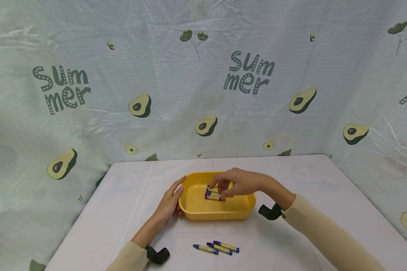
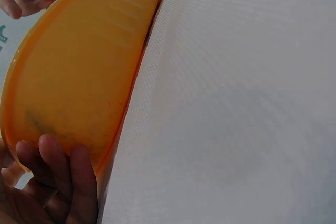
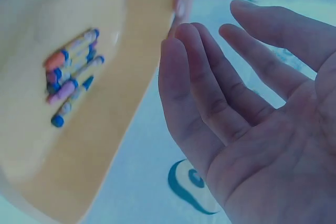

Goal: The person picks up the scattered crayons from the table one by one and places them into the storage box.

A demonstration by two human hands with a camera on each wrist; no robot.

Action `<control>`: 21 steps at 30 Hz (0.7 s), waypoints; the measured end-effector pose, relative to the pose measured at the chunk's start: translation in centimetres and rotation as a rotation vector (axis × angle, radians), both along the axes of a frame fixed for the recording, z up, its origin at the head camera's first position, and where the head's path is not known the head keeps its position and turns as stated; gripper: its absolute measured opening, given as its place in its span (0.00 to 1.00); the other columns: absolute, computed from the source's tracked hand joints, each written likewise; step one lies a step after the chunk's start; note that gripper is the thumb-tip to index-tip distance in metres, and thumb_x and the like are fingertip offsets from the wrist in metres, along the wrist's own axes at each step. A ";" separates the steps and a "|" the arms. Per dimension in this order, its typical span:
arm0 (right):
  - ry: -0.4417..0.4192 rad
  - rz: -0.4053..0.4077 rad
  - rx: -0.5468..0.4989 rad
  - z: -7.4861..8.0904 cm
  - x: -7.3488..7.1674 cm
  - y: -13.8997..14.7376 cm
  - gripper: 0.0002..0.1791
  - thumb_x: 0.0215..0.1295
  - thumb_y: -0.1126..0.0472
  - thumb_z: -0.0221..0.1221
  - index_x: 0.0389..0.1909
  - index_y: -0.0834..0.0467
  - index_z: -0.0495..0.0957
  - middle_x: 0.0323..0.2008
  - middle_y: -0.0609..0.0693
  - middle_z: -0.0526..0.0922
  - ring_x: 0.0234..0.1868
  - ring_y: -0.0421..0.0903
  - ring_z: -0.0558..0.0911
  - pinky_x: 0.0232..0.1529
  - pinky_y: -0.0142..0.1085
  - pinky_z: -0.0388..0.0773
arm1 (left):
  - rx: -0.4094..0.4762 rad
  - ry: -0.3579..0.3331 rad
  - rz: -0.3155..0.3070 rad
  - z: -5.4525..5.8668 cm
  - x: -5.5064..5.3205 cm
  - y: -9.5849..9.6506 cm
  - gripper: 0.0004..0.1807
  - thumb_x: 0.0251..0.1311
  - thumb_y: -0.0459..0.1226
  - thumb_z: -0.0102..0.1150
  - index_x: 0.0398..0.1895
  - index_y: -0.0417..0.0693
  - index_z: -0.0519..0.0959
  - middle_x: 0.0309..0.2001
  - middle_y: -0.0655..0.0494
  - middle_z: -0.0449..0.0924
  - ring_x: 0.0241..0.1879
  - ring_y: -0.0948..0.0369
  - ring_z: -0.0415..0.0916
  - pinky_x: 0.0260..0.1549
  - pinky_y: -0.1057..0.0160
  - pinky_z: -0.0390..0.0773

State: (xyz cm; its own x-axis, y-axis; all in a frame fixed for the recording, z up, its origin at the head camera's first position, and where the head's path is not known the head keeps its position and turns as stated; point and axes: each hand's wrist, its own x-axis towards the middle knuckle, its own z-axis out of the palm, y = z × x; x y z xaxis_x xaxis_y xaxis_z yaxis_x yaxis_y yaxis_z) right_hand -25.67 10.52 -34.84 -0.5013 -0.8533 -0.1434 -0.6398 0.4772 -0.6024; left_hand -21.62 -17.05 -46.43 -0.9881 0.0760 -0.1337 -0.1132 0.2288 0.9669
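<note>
A yellow plastic basin (image 1: 217,216) stands on the table, and my left hand (image 1: 169,201) holds its left end. In the left wrist view, several of that hand's fingers (image 2: 81,177) lie against the basin's outer wall (image 2: 89,66). My right hand (image 1: 239,182) hovers over the basin with loosely bent fingers; its palm shows nothing held in the right wrist view. Several wax crayons (image 1: 213,198) lie side by side on the basin floor, partly hidden by the right hand in the head view. An orange-tipped crayon (image 3: 71,50) is at one end of that group.
Three more crayons, with blue and dark green tips, lie on the white table in front of the basin, among them a green-tipped crayon (image 1: 205,249). Behind the table (image 1: 122,210) hangs a pale curtain (image 1: 169,131) printed with avocados. Both wrists wear black camera mounts (image 1: 270,212).
</note>
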 end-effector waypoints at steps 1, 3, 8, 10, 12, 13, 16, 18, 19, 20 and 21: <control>0.003 0.011 -0.018 0.0 0.5 0.2 0.17 0.66 0.61 0.59 0.54 0.45 0.76 0.40 0.46 0.83 0.40 0.37 0.80 0.43 0.30 0.80 | 0.001 -0.001 0.002 0.0 0.0 0.0 0.21 0.73 0.52 0.39 0.67 0.83 0.60 0.17 0.52 0.68 0.14 0.57 0.69 0.21 0.62 0.77; 0.009 0.024 -0.044 -0.2 1.4 0.7 0.17 0.66 0.61 0.59 0.54 0.44 0.76 0.40 0.44 0.82 0.40 0.36 0.80 0.45 0.30 0.79 | -0.002 0.001 0.005 0.0 0.0 0.1 0.21 0.73 0.52 0.39 0.67 0.82 0.60 0.17 0.52 0.68 0.15 0.57 0.69 0.21 0.62 0.77; -0.040 0.005 -0.098 -1.0 3.6 1.7 0.18 0.65 0.60 0.60 0.54 0.41 0.75 0.40 0.44 0.82 0.41 0.34 0.79 0.44 0.30 0.80 | -0.005 -0.003 0.006 0.0 0.0 0.2 0.21 0.74 0.52 0.39 0.68 0.82 0.60 0.16 0.53 0.68 0.15 0.57 0.69 0.21 0.62 0.77; -0.062 0.003 -0.121 -1.5 4.3 2.0 0.18 0.65 0.61 0.59 0.54 0.42 0.75 0.40 0.45 0.82 0.41 0.34 0.78 0.42 0.31 0.80 | -0.007 0.001 0.001 0.0 -0.1 0.3 0.22 0.74 0.52 0.39 0.68 0.81 0.59 0.16 0.53 0.68 0.15 0.57 0.69 0.21 0.62 0.77; -0.077 0.007 -0.132 -2.2 4.9 2.3 0.18 0.66 0.61 0.59 0.54 0.42 0.75 0.40 0.44 0.82 0.41 0.34 0.78 0.41 0.32 0.81 | -0.005 0.004 0.001 0.0 -0.1 0.3 0.22 0.74 0.52 0.39 0.68 0.81 0.59 0.16 0.53 0.68 0.15 0.58 0.69 0.21 0.62 0.77; -0.084 0.007 -0.131 -2.6 5.2 2.3 0.17 0.66 0.60 0.60 0.53 0.42 0.75 0.40 0.43 0.81 0.41 0.33 0.78 0.41 0.31 0.81 | -0.005 0.005 0.002 0.0 -0.1 0.3 0.22 0.74 0.52 0.38 0.68 0.81 0.59 0.16 0.53 0.68 0.15 0.58 0.69 0.21 0.62 0.77; -0.090 0.012 -0.110 -3.5 6.1 2.4 0.16 0.66 0.57 0.60 0.54 0.42 0.75 0.39 0.41 0.81 0.39 0.31 0.77 0.40 0.29 0.80 | -0.006 0.006 0.004 0.1 -0.2 0.4 0.21 0.74 0.52 0.38 0.68 0.81 0.59 0.17 0.52 0.68 0.15 0.57 0.70 0.21 0.62 0.77; -0.098 0.018 -0.086 -4.1 6.5 2.3 0.16 0.66 0.55 0.60 0.54 0.43 0.75 0.39 0.41 0.81 0.38 0.30 0.77 0.40 0.27 0.80 | -0.005 -0.001 0.009 0.1 -0.2 0.4 0.21 0.74 0.52 0.38 0.67 0.82 0.59 0.17 0.52 0.68 0.15 0.57 0.70 0.21 0.62 0.77; -0.101 0.022 -0.076 -4.3 6.7 2.3 0.16 0.66 0.55 0.59 0.54 0.44 0.75 0.39 0.42 0.82 0.38 0.29 0.77 0.40 0.26 0.79 | -0.008 -0.001 0.010 0.2 -0.3 0.4 0.21 0.74 0.52 0.38 0.68 0.82 0.59 0.17 0.52 0.68 0.14 0.57 0.70 0.21 0.62 0.77; -0.098 0.028 -0.064 -4.6 6.8 2.2 0.16 0.67 0.56 0.59 0.54 0.45 0.75 0.40 0.41 0.82 0.38 0.29 0.77 0.39 0.26 0.79 | -0.010 0.000 0.010 0.2 -0.3 0.5 0.21 0.74 0.52 0.38 0.68 0.82 0.59 0.17 0.52 0.68 0.14 0.57 0.70 0.21 0.62 0.77; -0.095 0.035 -0.054 -4.8 6.9 2.1 0.16 0.67 0.56 0.59 0.55 0.46 0.75 0.40 0.41 0.82 0.37 0.29 0.77 0.39 0.25 0.79 | -0.008 0.002 0.012 0.2 -0.3 0.5 0.21 0.74 0.52 0.38 0.68 0.81 0.59 0.17 0.52 0.68 0.14 0.57 0.70 0.21 0.61 0.77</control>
State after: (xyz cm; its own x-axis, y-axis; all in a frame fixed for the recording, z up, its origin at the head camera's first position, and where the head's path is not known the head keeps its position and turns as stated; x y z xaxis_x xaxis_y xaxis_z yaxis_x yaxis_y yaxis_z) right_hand -18.76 12.67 -39.61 -0.4573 -0.8778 -0.1427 -0.5941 0.4210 -0.6854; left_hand -21.96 -16.57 -46.23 -0.9892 0.0633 -0.1326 -0.1143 0.2353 0.9652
